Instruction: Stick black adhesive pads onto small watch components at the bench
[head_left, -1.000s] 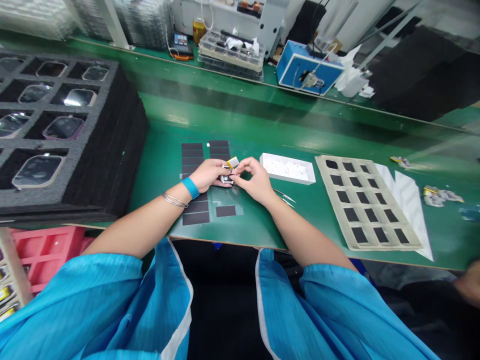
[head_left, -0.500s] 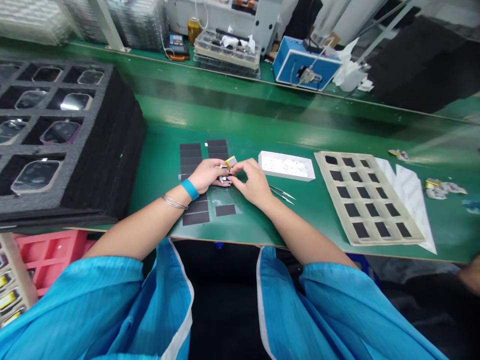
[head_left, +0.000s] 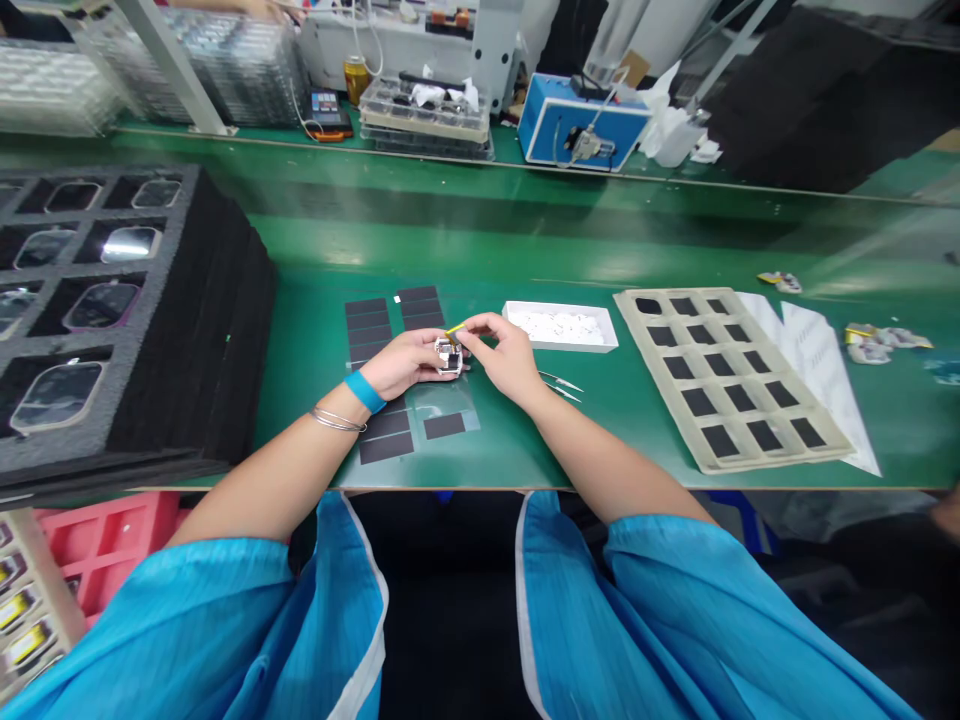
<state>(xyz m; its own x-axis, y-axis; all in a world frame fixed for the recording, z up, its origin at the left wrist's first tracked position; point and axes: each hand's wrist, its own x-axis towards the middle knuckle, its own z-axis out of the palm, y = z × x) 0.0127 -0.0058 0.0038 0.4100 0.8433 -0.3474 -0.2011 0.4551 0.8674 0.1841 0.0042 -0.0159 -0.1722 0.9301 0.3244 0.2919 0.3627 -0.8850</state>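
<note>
My left hand (head_left: 409, 360) is closed around a small silver-framed device housing (head_left: 450, 357) with dark parts inside. At its upper edge my right hand (head_left: 504, 352) pinches a thin yellow-edged piece that looks like a small battery (head_left: 454, 329), tilted up on edge. Fingers partly hide where the two pieces meet. Under and around my hands lie strips of black rectangular stickers (head_left: 369, 312) on clear film. A pair of tweezers (head_left: 562, 386) rests just right of my right wrist, tips pointing right.
A white box (head_left: 559, 327) with small white bits stands behind my right hand. To the right is a beige tray (head_left: 720, 365) with black pieces, over white paper (head_left: 825, 370). Black foam trays (head_left: 187, 330) holding watch-like frames are stacked left. A blue device (head_left: 581, 120) sits on the back shelf.
The yellow-edged piece was lying flatter with its silver face showing; now it is turned on edge. More of the housing's inside shows in my left hand. The camera view has shifted slightly.
</note>
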